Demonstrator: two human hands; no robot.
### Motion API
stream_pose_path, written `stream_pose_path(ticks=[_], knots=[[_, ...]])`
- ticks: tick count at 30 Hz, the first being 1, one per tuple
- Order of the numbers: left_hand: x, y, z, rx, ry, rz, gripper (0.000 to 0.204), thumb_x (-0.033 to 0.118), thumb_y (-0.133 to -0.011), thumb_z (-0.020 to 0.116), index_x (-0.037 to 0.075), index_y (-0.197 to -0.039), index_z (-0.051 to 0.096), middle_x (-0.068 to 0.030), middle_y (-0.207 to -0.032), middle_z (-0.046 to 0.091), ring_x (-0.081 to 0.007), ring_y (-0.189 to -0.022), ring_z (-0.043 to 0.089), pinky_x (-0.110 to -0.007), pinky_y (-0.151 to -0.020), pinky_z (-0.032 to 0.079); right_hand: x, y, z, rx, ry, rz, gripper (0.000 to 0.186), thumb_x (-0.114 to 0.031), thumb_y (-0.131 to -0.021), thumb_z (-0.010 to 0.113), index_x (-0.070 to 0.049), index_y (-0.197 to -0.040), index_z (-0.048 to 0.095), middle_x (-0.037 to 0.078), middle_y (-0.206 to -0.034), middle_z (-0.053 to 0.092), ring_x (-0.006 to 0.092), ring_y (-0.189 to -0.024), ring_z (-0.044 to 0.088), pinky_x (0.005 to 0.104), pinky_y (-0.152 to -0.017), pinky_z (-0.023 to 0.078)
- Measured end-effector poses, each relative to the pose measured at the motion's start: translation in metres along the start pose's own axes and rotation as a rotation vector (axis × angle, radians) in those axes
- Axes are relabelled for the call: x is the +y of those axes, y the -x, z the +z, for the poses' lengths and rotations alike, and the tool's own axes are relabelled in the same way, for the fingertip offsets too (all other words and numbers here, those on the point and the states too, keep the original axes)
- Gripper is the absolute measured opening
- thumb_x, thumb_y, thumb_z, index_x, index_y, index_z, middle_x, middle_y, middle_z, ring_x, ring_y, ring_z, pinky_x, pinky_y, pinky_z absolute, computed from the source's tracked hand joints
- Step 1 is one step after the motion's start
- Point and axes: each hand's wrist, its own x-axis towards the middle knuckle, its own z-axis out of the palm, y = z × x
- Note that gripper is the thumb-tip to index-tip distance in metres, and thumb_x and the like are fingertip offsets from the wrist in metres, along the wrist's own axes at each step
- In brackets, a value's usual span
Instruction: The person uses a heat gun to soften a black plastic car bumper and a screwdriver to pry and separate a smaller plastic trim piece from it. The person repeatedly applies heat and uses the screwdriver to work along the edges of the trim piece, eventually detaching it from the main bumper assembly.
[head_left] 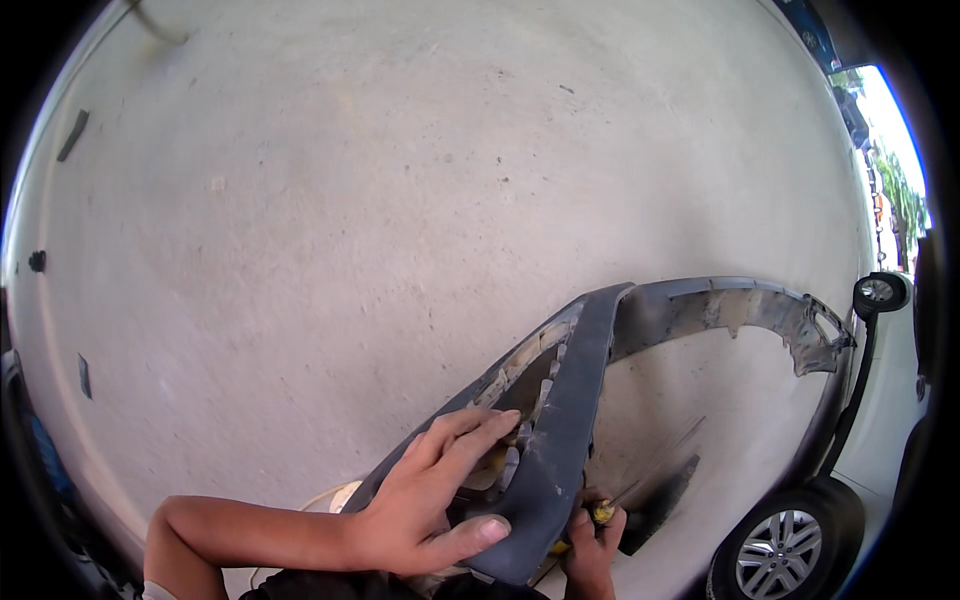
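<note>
A dark grey car bumper [570, 420] stands in front of me, its long curved end reaching far to the right. My left hand [430, 490] lies across its near left part, fingers stretched over a slotted opening and thumb on the grey surface. Just right of the bumper's near end, my right hand [592, 550] is closed round a small yellow tool [603, 512]. A thin shaft seems to stick out of it; its exact kind is unclear. Part of the right hand's grip is hidden by the bumper.
Pale concrete floor [330, 220] spreads around the bumper. A dark flat piece [662, 505] lies right of my right hand. At the right stands a light-coloured car with a silver wheel [778, 555]. Dark scraps [73, 135] lie at the far left.
</note>
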Motion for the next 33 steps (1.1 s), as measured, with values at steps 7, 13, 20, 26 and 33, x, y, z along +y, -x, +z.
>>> stream_pose_path(ticks=[7,13,20,26,33], knots=[[-0.008,0.011,-0.003,-0.035,0.040,0.057,0.042,0.029,-0.101,0.045,-0.005,-0.124,0.058,-0.0216,-0.127,0.047,-0.0304,-0.117,0.049,-0.041,-0.102,0.039,-0.041,-0.015,0.036,0.205,0.089,-0.230,0.044,-0.029,-0.081,0.078,0.004,-0.095,0.053,0.010,-0.091,0.059,0.0148,-0.073,0.056,0.0281,-0.066,0.046],[-0.016,0.010,-0.003,0.067,0.252,-0.004,0.022,0.015,-0.101,0.049,-0.001,-0.114,0.056,-0.0179,-0.114,0.055,-0.0288,-0.107,0.054,-0.037,-0.096,0.043,-0.069,-0.024,0.058,0.397,0.172,0.013,0.032,-0.016,-0.072,0.077,0.005,-0.092,0.062,0.007,-0.082,0.062,0.0148,-0.070,0.057,0.0285,-0.068,0.047],[-0.023,0.009,-0.011,0.036,0.365,-0.181,0.015,0.008,-0.098,0.055,0.001,-0.110,0.060,-0.0134,-0.110,0.056,-0.0246,-0.103,0.057,-0.033,-0.091,0.045,-0.074,-0.015,0.058,0.418,0.284,-0.039,0.040,-0.023,-0.079,0.075,0.002,-0.103,0.054,0.012,-0.089,0.062,0.0212,-0.079,0.062,0.0340,-0.073,0.053],[-0.026,-0.004,-0.010,0.051,0.336,-0.136,0.024,0.006,-0.097,0.055,0.002,-0.120,0.062,-0.0147,-0.115,0.055,-0.0270,-0.107,0.056,-0.034,-0.094,0.045,-0.080,-0.017,0.063,0.428,0.367,0.058,0.040,-0.020,-0.078,0.074,0.001,-0.106,0.054,0.013,-0.093,0.062,0.0212,-0.082,0.062,0.0341,-0.075,0.053],[-0.027,-0.009,-0.011,0.019,0.339,-0.101,0.024,0.006,-0.097,0.053,0.002,-0.120,0.062,-0.0149,-0.120,0.053,-0.0280,-0.111,0.053,-0.035,-0.096,0.043,-0.074,-0.018,0.061,0.449,0.305,-0.046,0.037,-0.019,-0.079,0.072,0.002,-0.104,0.055,0.010,-0.088,0.062,0.0185,-0.077,0.061,0.0309,-0.071,0.051]])
